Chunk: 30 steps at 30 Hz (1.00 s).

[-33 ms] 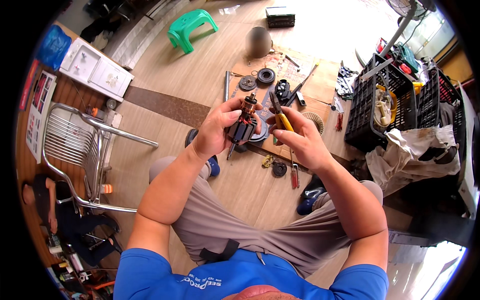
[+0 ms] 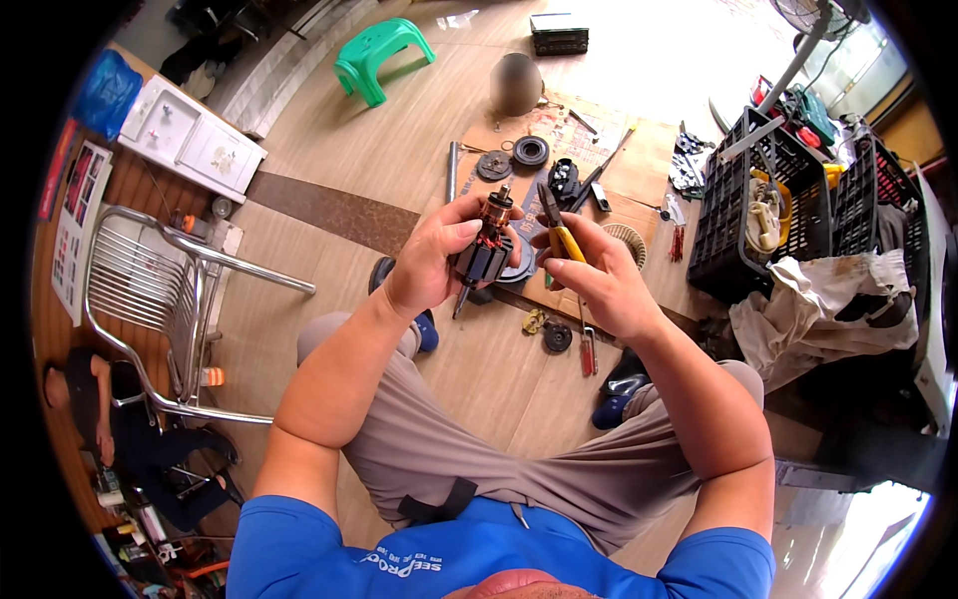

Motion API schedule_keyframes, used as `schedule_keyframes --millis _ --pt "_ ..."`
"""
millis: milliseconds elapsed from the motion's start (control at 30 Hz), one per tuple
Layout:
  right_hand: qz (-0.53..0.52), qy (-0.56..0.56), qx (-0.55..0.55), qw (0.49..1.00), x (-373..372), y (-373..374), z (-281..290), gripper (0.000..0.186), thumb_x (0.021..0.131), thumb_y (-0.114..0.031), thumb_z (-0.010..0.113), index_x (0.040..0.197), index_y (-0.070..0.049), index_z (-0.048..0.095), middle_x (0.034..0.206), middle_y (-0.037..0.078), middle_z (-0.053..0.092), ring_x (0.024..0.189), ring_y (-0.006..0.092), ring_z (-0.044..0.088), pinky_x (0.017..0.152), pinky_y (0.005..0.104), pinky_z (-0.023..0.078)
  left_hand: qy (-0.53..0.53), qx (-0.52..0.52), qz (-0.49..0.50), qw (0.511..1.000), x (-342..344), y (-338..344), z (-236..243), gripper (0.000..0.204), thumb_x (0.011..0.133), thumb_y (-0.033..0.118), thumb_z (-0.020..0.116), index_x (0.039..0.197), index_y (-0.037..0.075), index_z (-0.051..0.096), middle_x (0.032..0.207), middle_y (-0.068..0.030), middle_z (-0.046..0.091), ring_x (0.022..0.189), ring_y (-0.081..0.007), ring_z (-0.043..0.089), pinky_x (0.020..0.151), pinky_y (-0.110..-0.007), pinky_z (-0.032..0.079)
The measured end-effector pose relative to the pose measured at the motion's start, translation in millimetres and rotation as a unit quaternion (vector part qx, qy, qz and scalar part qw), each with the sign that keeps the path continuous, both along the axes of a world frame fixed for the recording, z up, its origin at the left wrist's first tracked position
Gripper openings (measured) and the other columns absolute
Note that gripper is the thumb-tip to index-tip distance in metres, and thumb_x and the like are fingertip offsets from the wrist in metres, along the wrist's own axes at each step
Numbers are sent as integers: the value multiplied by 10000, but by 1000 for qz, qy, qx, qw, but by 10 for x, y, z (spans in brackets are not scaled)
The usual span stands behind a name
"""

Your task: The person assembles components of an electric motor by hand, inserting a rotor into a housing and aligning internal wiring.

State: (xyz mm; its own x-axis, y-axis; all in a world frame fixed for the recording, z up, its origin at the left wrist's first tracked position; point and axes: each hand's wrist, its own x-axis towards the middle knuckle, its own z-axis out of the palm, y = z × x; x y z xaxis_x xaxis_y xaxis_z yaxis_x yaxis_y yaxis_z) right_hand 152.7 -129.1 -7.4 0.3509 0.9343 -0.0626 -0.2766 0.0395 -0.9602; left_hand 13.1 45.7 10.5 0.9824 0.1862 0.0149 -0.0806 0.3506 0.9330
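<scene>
Gripping a motor armature [image 2: 484, 258] in front of the body, the left hand [image 2: 434, 258] in the head view curls its fingers around the copper-and-dark core, thumb on the near side; the shaft slants down toward the lower left. Beside it, the right hand [image 2: 611, 280] is closed around yellow-handled pliers [image 2: 567, 243], their dark metal nose pointing up, near the armature's upper end but apart from it. Whether the plier jaws are parted, I cannot tell. Beyond the hands, a black ring-shaped part [image 2: 531, 151] and a grey disc [image 2: 494, 166] lie near each other by a cardboard sheet [image 2: 639, 160]. Nearer the feet, a red-handled screwdriver [image 2: 588, 357] lies beside a dark round piece [image 2: 558, 339].
</scene>
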Motion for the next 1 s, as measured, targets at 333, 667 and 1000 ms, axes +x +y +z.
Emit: schedule_keyframes --millis 333,667,1000 --pt "-1 5 -9 1000 -4 1 23 439 889 -96 621 1285 22 473 1088 56 597 964 102 547 826 245 455 -53 80 9 995 -44 65 -151 754 816 485 713 1313 -20 457 1030 -133 610 1001 -208 595 840 -289 478" --pt "2 -2 -9 1000 -5 -1 16 445 889 -105 626 1284 31 473 1099 60 599 995 108 549 874 254 452 -24 85 16 996 -43 48 -90 920 661 470 836 1323 -25 432 1118 -94 607 1052 -177 608 933 -310 485" --pt "-1 -11 -7 1000 -26 2 23 432 890 -92 618 1281 27 479 1087 47 593 991 99 542 871 249 452 1 119 40 992 -45 15 -83 833 679 299 866 1306 -38 433 1111 -44 585 1028 -107 567 913 -247 472"
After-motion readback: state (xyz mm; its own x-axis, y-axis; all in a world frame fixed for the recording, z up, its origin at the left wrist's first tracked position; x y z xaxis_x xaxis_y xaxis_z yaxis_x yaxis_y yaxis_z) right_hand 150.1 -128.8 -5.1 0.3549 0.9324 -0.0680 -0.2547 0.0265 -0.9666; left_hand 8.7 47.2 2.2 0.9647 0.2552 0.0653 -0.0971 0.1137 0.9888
